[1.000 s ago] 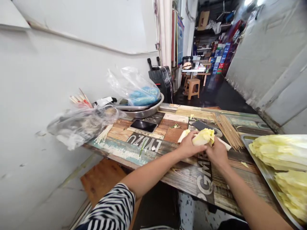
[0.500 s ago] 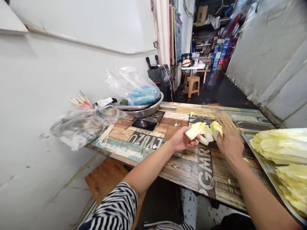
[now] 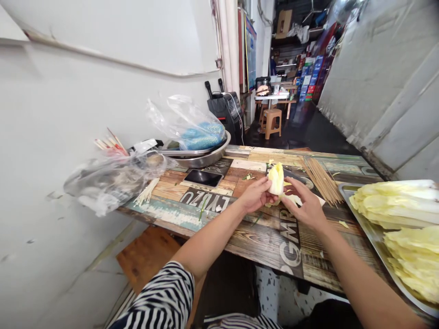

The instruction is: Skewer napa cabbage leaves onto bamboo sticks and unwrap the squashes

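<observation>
Cabbage piece, now turned upright, is pinched in my left hand above the worktop. My right hand has drawn in beside it, fingers parted; whether they touch it, I cannot tell. Both could now work it, I judge. Farther out lie wooden skewers, then cabbage leaves in a metal tray.

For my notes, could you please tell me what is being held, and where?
A cabbage piece, held by its lower, paler end in the left hand.
</observation>
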Available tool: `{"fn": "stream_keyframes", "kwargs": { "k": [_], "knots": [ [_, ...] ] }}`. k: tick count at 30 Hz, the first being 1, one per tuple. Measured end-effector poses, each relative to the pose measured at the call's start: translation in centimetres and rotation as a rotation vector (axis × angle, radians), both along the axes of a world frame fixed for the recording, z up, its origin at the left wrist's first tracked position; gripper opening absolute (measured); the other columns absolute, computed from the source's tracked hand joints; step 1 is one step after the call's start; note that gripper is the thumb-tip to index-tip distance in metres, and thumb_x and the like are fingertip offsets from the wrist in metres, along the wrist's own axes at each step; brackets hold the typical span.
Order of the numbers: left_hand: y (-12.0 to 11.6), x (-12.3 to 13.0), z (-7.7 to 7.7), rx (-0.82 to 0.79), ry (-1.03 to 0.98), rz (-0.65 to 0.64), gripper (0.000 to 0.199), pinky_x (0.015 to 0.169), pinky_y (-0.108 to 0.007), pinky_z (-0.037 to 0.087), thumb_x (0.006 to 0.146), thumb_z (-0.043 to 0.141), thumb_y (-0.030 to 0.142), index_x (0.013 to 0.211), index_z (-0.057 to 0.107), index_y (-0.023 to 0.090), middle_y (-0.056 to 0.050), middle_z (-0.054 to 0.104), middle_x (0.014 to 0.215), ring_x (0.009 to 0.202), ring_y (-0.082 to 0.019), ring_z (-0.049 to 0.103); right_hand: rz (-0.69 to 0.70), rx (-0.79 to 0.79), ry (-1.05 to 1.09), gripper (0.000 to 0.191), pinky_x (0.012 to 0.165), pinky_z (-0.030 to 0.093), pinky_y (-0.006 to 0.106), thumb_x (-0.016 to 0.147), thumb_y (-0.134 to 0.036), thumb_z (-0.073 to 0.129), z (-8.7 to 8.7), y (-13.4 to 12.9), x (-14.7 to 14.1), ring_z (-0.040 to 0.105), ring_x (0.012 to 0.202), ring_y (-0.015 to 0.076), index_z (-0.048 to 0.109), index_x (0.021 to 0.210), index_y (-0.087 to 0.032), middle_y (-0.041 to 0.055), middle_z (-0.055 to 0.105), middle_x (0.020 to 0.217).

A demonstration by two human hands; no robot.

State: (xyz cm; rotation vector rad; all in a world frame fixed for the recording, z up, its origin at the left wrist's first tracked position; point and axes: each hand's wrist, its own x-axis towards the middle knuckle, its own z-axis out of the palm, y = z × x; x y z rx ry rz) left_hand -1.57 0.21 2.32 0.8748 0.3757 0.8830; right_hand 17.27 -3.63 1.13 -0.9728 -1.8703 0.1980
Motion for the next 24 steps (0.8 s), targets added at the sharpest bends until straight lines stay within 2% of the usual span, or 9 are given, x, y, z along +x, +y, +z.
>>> {"fn": "stream_keyframes", "kwargs": {
  "k": [4, 7, 10, 15, 17, 20, 22, 24],
  "knots": [
    [-0.3, 0.4, -0.1, 0.051, 0.038, -0.003, 0.055, 0.057, -0.021, 0.047, 0.069, 0.085, 0.046, 0.106, 0.058, 0.016, -0.002, 0.067, 0.08, 0.062, -0.011, 0.063, -0.065, 0.093, -0.012, 0.042, 0.078, 0.059, 0.036, 0.093, -0.03, 0.06, 0.0, -0.1, -0.4, 0.069, 0.083, 0.0194, 0.057, 0.134, -0.021, 0.0099, 0.069, 0.112],
    [-0.6, 0.7, -0.2, 0.135, 0.12, 0.046, 0.066, 0.058, -0.02, 0.046, 0.063, 0.089, 0.049, 0.111, 0.057, 0.016, -0.001, 0.066, 0.087, 0.064, -0.008, 0.061, -0.093, 0.119, -0.075, 0.045, 0.079, 0.058, 0.037, 0.091, -0.032, 0.06, 0.4, -0.4, -0.8, 0.069, 0.083, 0.0208, 0.056, 0.135, -0.02, 0.0092, 0.072, 0.105],
    [-0.8, 0.8, -0.2, 0.19, 0.177, 0.098, 0.069, 0.056, -0.02, 0.046, 0.063, 0.088, 0.051, 0.113, 0.058, 0.014, 0.0, 0.066, 0.086, 0.062, -0.007, 0.059, -0.082, 0.035, -0.017, 0.051, 0.07, 0.058, 0.034, 0.087, -0.035, 0.063, 0.7, -0.7, -1.2, 0.066, 0.073, 0.0189, 0.056, 0.134, -0.017, 0.009, 0.071, 0.103],
    [-0.7, 0.7, -0.2, 0.207, 0.199, 0.085, 0.069, 0.053, -0.02, 0.043, 0.059, 0.089, 0.049, 0.11, 0.059, 0.014, 0.002, 0.065, 0.076, 0.055, -0.007, 0.059, -0.098, -0.166, 0.177, 0.041, 0.065, 0.054, 0.03, 0.078, -0.031, 0.06, 0.6, -0.5, -1.5, 0.062, 0.067, 0.0162, 0.064, 0.116, -0.017, 0.0049, 0.069, 0.091],
    [-0.6, 0.5, 0.0, 0.156, 0.149, 0.056, 0.067, 0.053, -0.02, 0.043, 0.061, 0.089, 0.048, 0.11, 0.057, 0.016, 0.002, 0.066, 0.075, 0.054, -0.009, 0.06, -0.128, -0.255, 0.278, 0.041, 0.063, 0.052, 0.03, 0.073, -0.031, 0.059, 0.5, -0.2, -1.1, 0.062, 0.068, 0.017, 0.065, 0.11, -0.016, 0.0046, 0.069, 0.087],
    [-0.5, 0.2, 0.5, -0.009, 0.058, -0.019, 0.049, 0.055, -0.022, 0.044, 0.072, 0.082, 0.039, 0.107, 0.057, 0.016, -0.003, 0.069, 0.077, 0.057, -0.012, 0.062, -0.223, -0.336, 0.441, 0.054, 0.062, 0.052, 0.031, 0.07, -0.035, 0.055, 0.4, 0.4, -0.2, 0.064, 0.07, 0.019, 0.063, 0.119, -0.012, 0.0071, 0.071, 0.091],
    [-0.3, 0.0, 0.9, -0.143, 0.017, -0.047, 0.028, 0.055, -0.021, 0.042, 0.08, 0.072, 0.03, 0.1, 0.059, 0.014, -0.006, 0.069, 0.078, 0.056, -0.011, 0.058, -0.368, -0.297, 0.376, 0.054, 0.065, 0.051, 0.033, 0.072, -0.037, 0.054, 0.4, 0.5, 0.2, 0.063, 0.069, 0.0195, 0.065, 0.119, -0.013, 0.0072, 0.072, 0.09],
    [-0.1, -0.2, 1.1, -0.249, -0.007, -0.076, 0.02, 0.052, -0.02, 0.038, 0.087, 0.062, 0.029, 0.095, 0.062, 0.011, -0.006, 0.066, 0.075, 0.052, -0.009, 0.051, -0.504, -0.215, 0.236, 0.047, 0.068, 0.05, 0.034, 0.075, -0.037, 0.052, 0.4, 0.4, 0.6, 0.062, 0.066, 0.0194, 0.07, 0.112, -0.015, 0.0062, 0.072, 0.085]
  ]
}}
